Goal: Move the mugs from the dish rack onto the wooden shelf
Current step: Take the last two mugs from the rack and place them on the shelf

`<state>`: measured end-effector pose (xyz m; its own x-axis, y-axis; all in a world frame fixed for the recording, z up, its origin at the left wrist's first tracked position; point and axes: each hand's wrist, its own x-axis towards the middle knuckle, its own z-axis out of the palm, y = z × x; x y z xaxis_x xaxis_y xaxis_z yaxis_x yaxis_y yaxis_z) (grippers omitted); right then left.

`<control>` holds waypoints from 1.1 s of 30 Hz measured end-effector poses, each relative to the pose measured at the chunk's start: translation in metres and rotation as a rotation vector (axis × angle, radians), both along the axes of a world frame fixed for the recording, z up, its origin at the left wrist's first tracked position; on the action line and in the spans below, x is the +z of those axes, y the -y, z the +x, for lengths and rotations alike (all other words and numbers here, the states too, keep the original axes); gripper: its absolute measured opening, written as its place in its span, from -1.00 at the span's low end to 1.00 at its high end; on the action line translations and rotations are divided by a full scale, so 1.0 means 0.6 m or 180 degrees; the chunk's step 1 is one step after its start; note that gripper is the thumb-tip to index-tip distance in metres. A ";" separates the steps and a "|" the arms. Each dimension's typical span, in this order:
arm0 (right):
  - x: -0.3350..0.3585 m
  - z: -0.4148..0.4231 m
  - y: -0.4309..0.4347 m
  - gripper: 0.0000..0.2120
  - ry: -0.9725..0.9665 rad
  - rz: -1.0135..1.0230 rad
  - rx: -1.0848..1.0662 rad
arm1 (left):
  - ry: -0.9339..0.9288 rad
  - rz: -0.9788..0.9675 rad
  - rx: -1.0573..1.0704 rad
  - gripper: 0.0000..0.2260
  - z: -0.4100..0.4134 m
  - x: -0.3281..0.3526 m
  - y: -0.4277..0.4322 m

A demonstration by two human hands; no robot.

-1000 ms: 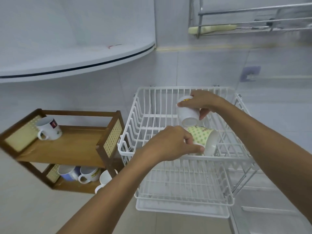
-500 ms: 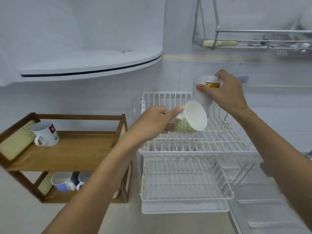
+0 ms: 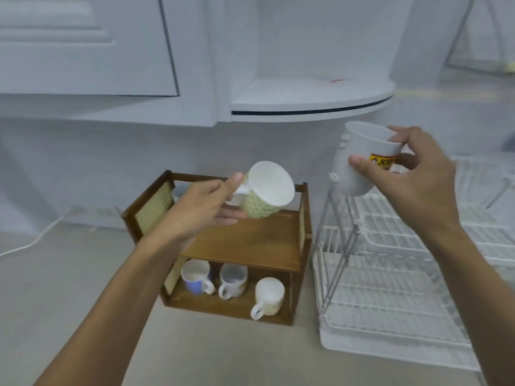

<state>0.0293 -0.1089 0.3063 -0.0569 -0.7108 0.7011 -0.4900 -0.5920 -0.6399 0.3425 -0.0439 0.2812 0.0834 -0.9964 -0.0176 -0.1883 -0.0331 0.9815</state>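
Pale countertop (image 3: pixel 69 288) carries wooden shelf (image 3: pixel 245 240), dish rack (image 3: pixel 390 288).

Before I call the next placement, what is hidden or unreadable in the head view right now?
- Mug at the back of the wooden shelf top tier: mostly hidden by the left hand.
- Label on the white mug: half covered by the right hand, only partly readable.
- Dish rack: right side cut off by the frame edge.
- Green dotted mug: handle covered by fingers.

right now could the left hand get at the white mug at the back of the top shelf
Probably not freely: the left hand is already full with the green patterned mug, and the white mug sits behind that hand on the wooden shelf, mostly hidden.
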 end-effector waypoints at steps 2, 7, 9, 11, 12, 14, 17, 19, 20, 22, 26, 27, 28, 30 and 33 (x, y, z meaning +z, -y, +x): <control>-0.020 0.041 -0.005 -0.52 -0.0037 0.0078 0.0119 | 0.0127 0.0115 0.0190 -0.51 0.037 -0.035 0.004; -0.075 0.128 0.010 -0.54 -0.0514 0.0311 0.0358 | 0.0205 0.0362 0.0560 -0.61 0.076 -0.122 0.038; -0.101 0.153 0.029 -0.53 -0.0934 0.0378 0.0307 | 0.0164 0.0438 0.0604 -0.63 0.081 -0.149 0.057; -0.123 0.169 0.053 -0.51 -0.1424 0.0467 0.0234 | 0.0106 0.0489 0.0643 -0.63 0.084 -0.167 0.076; -0.133 0.174 0.064 -0.51 -0.1663 0.0534 0.0227 | 0.0060 0.0517 0.0684 -0.61 0.086 -0.173 0.084; -0.147 0.182 0.084 -0.51 -0.2103 0.0610 0.0242 | -0.0087 0.0558 0.0732 -0.51 0.089 -0.179 0.100; -0.156 0.191 0.107 -0.48 -0.2541 0.0570 0.0257 | -0.0177 0.0585 0.0692 -0.41 0.090 -0.182 0.119; -0.154 0.199 0.119 -0.48 -0.2772 0.0590 0.0277 | -0.0182 0.0579 0.0660 -0.43 0.091 -0.182 0.128; -0.152 0.204 0.123 -0.48 -0.2885 0.0637 0.0289 | -0.0192 0.0583 0.0652 -0.45 0.091 -0.181 0.131; -0.154 0.210 0.130 -0.47 -0.3047 0.0725 0.0308 | -0.0221 0.0594 0.0647 -0.53 0.092 -0.182 0.136; -0.167 0.213 0.135 -0.41 -0.3148 0.0778 0.0320 | -0.0271 0.0630 0.0660 -0.57 0.098 -0.190 0.144; -0.168 0.212 0.135 -0.39 -0.3171 0.0770 0.0313 | -0.0273 0.0633 0.0674 -0.59 0.099 -0.192 0.145; -0.168 0.211 0.135 -0.38 -0.3209 0.0766 0.0302 | -0.0260 0.0646 0.0693 -0.60 0.100 -0.194 0.146; -0.167 0.209 0.134 -0.34 -0.3338 0.0769 0.0247 | -0.0190 0.0658 0.0717 -0.64 0.100 -0.198 0.148; -0.168 0.206 0.132 -0.30 -0.3708 0.0626 0.0116 | 0.0086 0.0572 0.0745 -0.66 0.097 -0.207 0.150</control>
<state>0.1531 -0.1881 0.2058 0.5670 -0.8003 0.1950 -0.8232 -0.5589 0.0999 0.4007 -0.1337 0.1572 0.3135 -0.9311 -0.1865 -0.1812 -0.2514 0.9508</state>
